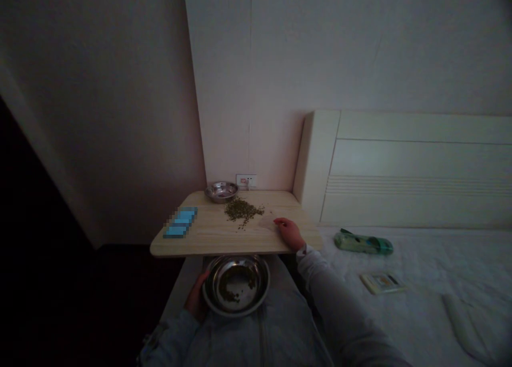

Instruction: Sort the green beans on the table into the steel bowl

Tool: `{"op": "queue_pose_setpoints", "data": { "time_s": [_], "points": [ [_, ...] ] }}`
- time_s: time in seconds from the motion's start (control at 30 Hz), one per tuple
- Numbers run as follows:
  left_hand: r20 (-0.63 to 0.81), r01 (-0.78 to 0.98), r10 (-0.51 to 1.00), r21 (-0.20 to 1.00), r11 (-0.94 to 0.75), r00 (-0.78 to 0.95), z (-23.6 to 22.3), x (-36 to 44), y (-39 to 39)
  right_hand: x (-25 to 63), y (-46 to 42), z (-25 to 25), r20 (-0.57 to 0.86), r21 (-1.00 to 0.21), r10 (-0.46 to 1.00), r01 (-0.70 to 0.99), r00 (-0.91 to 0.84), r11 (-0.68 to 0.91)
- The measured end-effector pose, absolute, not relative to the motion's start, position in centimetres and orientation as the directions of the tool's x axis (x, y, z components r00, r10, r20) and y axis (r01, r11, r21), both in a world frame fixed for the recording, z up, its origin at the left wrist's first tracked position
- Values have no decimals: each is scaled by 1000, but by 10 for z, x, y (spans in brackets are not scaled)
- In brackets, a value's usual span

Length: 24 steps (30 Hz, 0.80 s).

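My left hand (197, 297) grips the left rim of a steel bowl (236, 312), which sits low in front of my lap and holds some small dark green bits. My right hand (288, 233) rests on the near right of a pale wood-grain table (224, 244), its fingers curled and nothing visible in them. Beyond those fingers lies a loose heap of small dark green bits (242, 211), perhaps beans or dried leaves. A smaller steel bowl (221, 191) stands at the table's back edge. Its contents are hidden.
A blurred blue flat object (180, 223) lies at the table's left. A wall socket (246, 181) sits behind the table. To the right is a bed with a headboard (400, 164), a green bottle-like item (363, 242) and a small booklet (382, 282).
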<state>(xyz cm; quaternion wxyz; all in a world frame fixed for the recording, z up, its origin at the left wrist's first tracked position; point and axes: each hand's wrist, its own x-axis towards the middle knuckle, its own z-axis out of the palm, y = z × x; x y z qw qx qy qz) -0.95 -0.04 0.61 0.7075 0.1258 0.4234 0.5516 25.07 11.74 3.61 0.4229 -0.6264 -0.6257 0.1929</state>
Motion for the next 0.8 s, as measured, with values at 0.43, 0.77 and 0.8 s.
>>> {"op": "queue_pose_setpoints", "data": {
  "time_s": [0.43, 0.77, 0.8],
  "points": [
    [-404, -681, 912, 649, 339, 70, 5, -9, -1, 247, 120, 37, 362, -817, 909, 539, 208, 202],
    [-405, -667, 914, 672, 322, 33, 5, -10, -1, 193, 123, 38, 424, -840, 901, 411, 90, 354],
    [-406, -661, 914, 678, 321, 28, 5, -9, -1, 193, 122, 37, 424, -841, 900, 413, 102, 350]
  ]
}}
